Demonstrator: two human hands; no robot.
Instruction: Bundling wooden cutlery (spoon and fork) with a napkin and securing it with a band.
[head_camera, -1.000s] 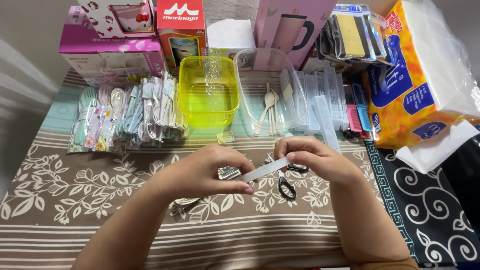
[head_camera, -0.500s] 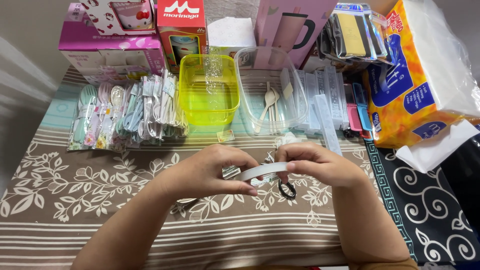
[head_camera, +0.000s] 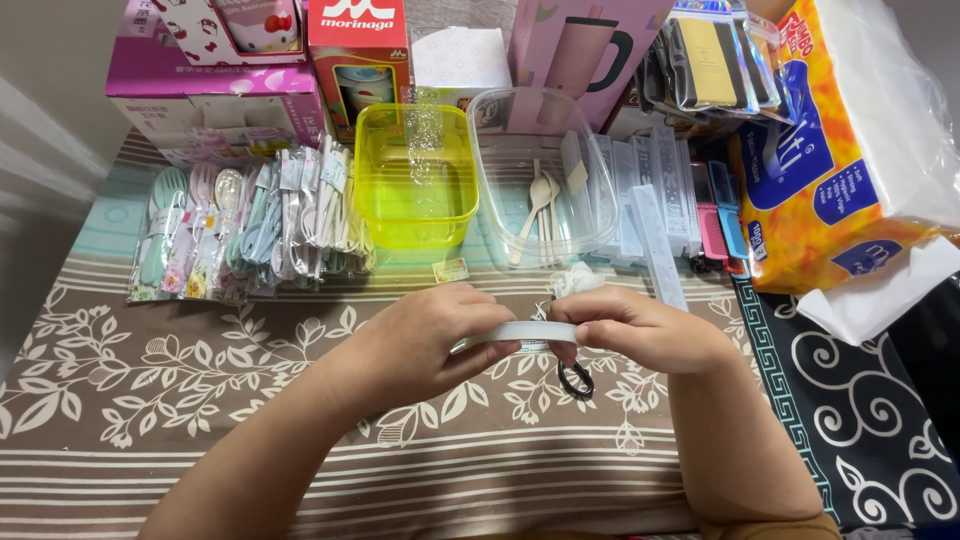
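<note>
Your left hand (head_camera: 425, 340) pinches one end of the flat white case (head_camera: 525, 331) | your right hand (head_camera: 640, 330) pinches the other | case held level above tabletop (head_camera: 200, 400), near the clear tub (head_camera: 540, 180).

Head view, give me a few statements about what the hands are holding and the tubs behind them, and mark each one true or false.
1. Both hands, left hand and right hand, grip one slim white case. True.
2. The yellow tub is full of spoons. False: nothing shows inside it.
3. The clear tub holds pale spoons. True.
4. The black ring sits in the clear tub. False: it lies on the tablecloth below the right hand.
</note>
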